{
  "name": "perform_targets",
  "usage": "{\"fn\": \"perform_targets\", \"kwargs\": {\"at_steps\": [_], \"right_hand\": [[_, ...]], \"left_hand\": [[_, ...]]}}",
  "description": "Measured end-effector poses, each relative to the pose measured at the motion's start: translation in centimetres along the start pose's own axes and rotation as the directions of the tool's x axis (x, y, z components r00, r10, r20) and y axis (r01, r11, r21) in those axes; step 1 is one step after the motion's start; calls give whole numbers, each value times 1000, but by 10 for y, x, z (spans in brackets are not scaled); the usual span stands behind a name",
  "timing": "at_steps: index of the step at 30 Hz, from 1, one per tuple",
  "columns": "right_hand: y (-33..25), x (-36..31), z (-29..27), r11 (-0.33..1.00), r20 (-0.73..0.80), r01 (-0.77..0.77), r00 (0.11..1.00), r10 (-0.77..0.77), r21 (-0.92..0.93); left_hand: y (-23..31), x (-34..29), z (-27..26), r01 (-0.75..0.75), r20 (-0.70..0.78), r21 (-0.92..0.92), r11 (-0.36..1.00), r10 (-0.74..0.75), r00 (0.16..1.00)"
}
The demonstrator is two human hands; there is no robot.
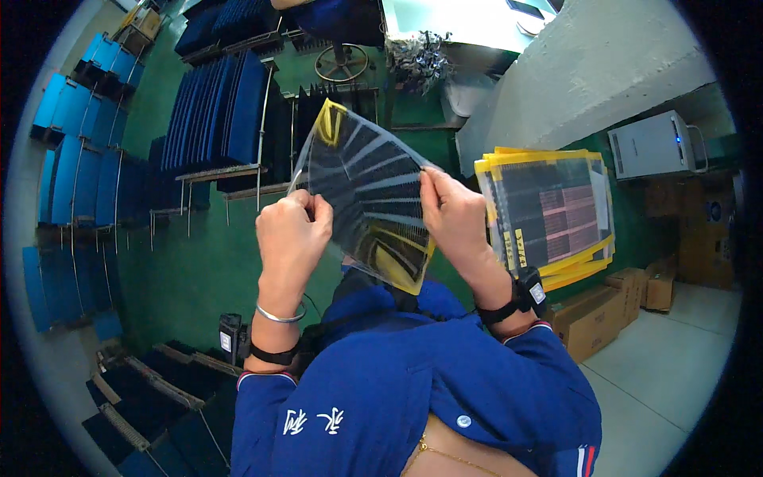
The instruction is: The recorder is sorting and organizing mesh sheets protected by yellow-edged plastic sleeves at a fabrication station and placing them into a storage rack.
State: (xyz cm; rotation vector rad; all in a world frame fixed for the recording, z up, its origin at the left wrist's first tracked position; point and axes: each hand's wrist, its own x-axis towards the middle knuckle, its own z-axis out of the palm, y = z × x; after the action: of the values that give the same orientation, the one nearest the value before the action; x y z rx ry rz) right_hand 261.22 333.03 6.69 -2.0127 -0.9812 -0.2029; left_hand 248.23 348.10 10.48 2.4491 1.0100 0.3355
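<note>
A clear film sheet [358,183] with dark printed stripes and yellow-taped edges is held up in front of my body, slightly bent, with one yellow corner pointing up and away. My left hand [292,234] is closed in a pinch on its left edge. On the right side, the thumb and fingers of my right hand [457,211] pinch the opposite edge. To the right of that hand lies a stack of similar film sheets [556,211] with yellow borders, their edges not quite lined up.
Racks of upright dark blue panels [214,115] stand at the far left, with light blue panels [79,111] along the left wall. Cardboard boxes [588,322] sit at right below the stack. A white machine [652,147] and a wheeled chair base [342,63] stand farther off.
</note>
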Motion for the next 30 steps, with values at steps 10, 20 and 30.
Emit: {"fn": "perform_targets", "kwargs": {"at_steps": [10,20,30], "right_hand": [[-6,10,4,997,-33,35,999,-33,62],[-1,9,-3,997,-73,3,997,4,83],[-13,9,-8,992,-68,1,998,7,129]], "left_hand": [[-9,5,-11,-23,-153,9,1000,24,988],[-18,3,-4,-121,-209,39,992,126,970],[-21,-6,-19,-101,-228,-8,995,97,969]]}}
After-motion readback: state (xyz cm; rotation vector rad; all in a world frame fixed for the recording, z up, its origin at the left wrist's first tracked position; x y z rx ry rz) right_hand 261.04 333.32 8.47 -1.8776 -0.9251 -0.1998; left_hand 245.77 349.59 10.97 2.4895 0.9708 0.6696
